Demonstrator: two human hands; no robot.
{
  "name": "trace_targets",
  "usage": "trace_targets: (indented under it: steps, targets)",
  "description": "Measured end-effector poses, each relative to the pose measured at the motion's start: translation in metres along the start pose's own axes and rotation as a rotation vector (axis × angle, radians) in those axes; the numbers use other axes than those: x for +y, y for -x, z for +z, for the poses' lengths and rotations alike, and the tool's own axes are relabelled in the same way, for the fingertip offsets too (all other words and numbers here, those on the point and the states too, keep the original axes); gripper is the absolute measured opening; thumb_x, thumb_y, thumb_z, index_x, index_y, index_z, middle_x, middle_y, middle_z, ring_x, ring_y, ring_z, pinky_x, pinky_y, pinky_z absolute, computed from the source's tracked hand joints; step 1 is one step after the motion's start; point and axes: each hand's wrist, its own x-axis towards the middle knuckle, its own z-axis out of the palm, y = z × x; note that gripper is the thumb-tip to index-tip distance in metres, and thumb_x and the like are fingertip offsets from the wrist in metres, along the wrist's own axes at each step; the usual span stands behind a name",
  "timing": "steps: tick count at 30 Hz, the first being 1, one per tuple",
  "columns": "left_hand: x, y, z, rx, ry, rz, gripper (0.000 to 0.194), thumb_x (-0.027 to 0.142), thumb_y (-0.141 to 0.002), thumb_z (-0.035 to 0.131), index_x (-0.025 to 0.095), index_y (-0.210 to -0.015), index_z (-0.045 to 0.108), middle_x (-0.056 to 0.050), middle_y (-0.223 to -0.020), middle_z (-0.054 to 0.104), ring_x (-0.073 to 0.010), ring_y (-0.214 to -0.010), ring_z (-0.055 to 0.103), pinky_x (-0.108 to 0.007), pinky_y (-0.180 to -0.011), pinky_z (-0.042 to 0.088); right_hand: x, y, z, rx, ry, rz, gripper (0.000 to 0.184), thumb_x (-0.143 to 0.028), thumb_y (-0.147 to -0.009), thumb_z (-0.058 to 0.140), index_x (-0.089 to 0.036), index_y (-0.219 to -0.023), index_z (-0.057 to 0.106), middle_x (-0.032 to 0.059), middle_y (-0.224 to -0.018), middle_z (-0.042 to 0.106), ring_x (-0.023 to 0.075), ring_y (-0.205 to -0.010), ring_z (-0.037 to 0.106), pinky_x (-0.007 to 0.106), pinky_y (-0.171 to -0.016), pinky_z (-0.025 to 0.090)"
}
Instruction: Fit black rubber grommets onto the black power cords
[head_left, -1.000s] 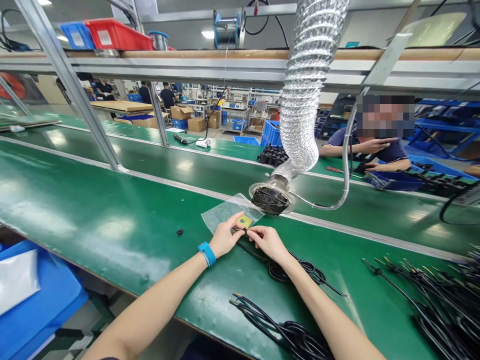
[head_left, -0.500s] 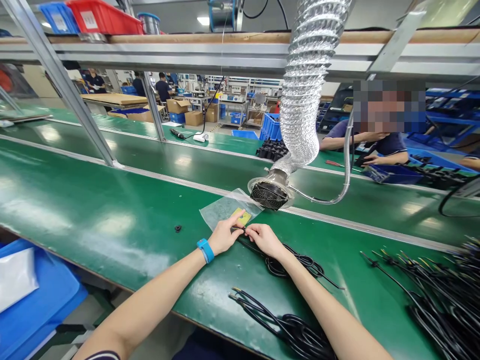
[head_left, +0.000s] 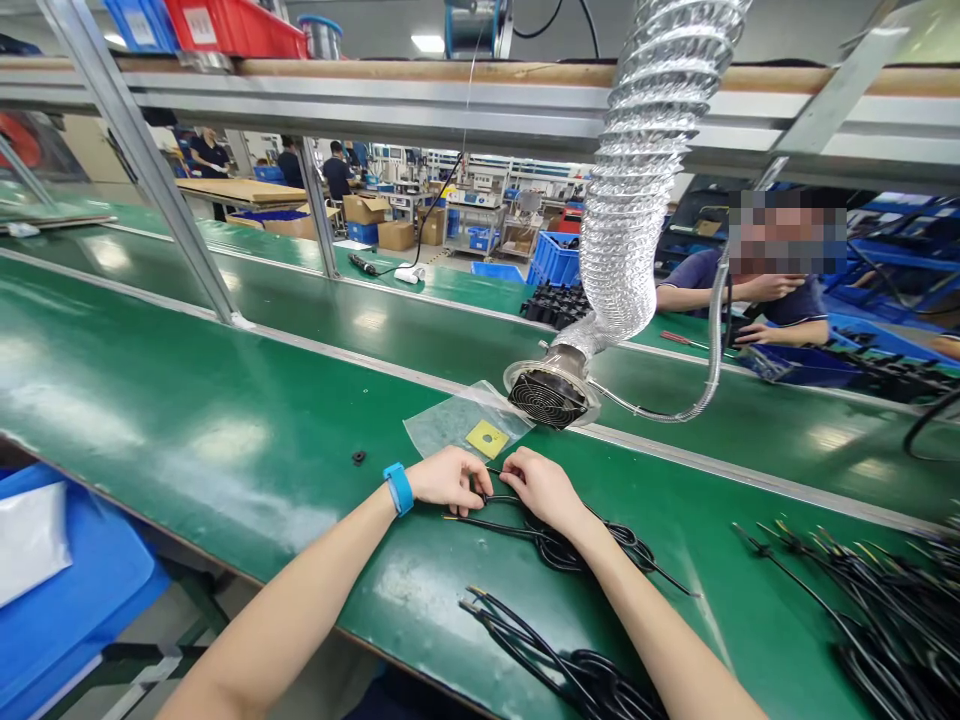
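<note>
My left hand (head_left: 454,480), with a blue band at the wrist, has its fingers closed around the end of a black cable (head_left: 504,498). Close beside it, my right hand (head_left: 546,488) is closed in a pinch on a thin black cable end. Both lengths run to a loose coil of black cable (head_left: 559,552) partly under my right wrist. One more cable end with a bare coppery tip lies just below my left fingers. Behind the hands, a clear plastic bag (head_left: 435,428) lies flat with a yellow square with a hole (head_left: 487,439) on it. Left of my hand rests a small black ring (head_left: 358,457).
An extractor fan (head_left: 551,398) on a silver flexible duct (head_left: 626,200) hangs just beyond the hands. Another cable bundle (head_left: 600,680) lies near the front edge, and a large cable pile (head_left: 892,610) at right. Across the bench sits a co-worker (head_left: 787,305).
My left hand has moved down and left, off the yellow square, which now shows fully. The hands have drawn slightly apart, and a cable end shows below my left fingers.
</note>
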Motion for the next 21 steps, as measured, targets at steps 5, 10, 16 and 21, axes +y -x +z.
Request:
trace_targets:
  steps: [5, 10, 16, 21]
  targets:
    - [0.001, -0.001, 0.003, -0.014, -0.039, 0.033, 0.017, 0.012, -0.069, 0.068, 0.012, -0.086, 0.067, 0.005, -0.049, 0.059, -0.0099, -0.041, 0.058, -0.017, -0.043, 0.044, 0.008, -0.006, 0.007, 0.199, -0.114, 0.026, 0.021, -0.025, -0.092, 0.047, -0.02, -0.092, 0.067, 0.0063, -0.092, 0.071, 0.0196, -0.082, 0.065, 0.029, -0.075, 0.048]
    - [0.001, 0.0, 0.005, 0.044, -0.24, 0.173, 0.016, 0.009, -0.066, 0.068, 0.013, -0.082, 0.07, 0.003, -0.063, 0.063, -0.0074, -0.047, 0.057, -0.016, -0.048, 0.043, 0.007, -0.011, 0.014, 0.233, -0.011, 0.026, 0.023, -0.023, -0.092, 0.049, -0.019, -0.097, 0.072, 0.0067, -0.095, 0.071, 0.0201, -0.087, 0.066, 0.029, -0.077, 0.048]
    - [0.014, 0.006, -0.004, 0.186, -0.483, 0.432, 0.01, 0.023, -0.076, 0.068, 0.017, -0.072, 0.075, -0.002, -0.075, 0.068, -0.0118, -0.067, 0.059, -0.021, -0.064, 0.043, -0.006, -0.012, 0.011, 0.058, 0.336, -0.011, 0.029, -0.017, -0.095, 0.044, -0.019, -0.095, 0.073, 0.008, -0.093, 0.069, 0.0166, -0.076, 0.066, 0.025, -0.064, 0.042]
    - [0.018, 0.035, -0.051, 0.859, -0.544, 0.151, 0.02, 0.025, -0.086, 0.056, 0.018, -0.084, 0.074, -0.004, -0.084, 0.071, -0.015, -0.07, 0.06, -0.025, -0.067, 0.044, -0.009, -0.009, 0.009, 0.016, 0.499, -0.073, 0.028, -0.014, -0.095, 0.042, -0.015, -0.095, 0.07, 0.0094, -0.094, 0.068, 0.0165, -0.073, 0.066, 0.026, -0.057, 0.036]
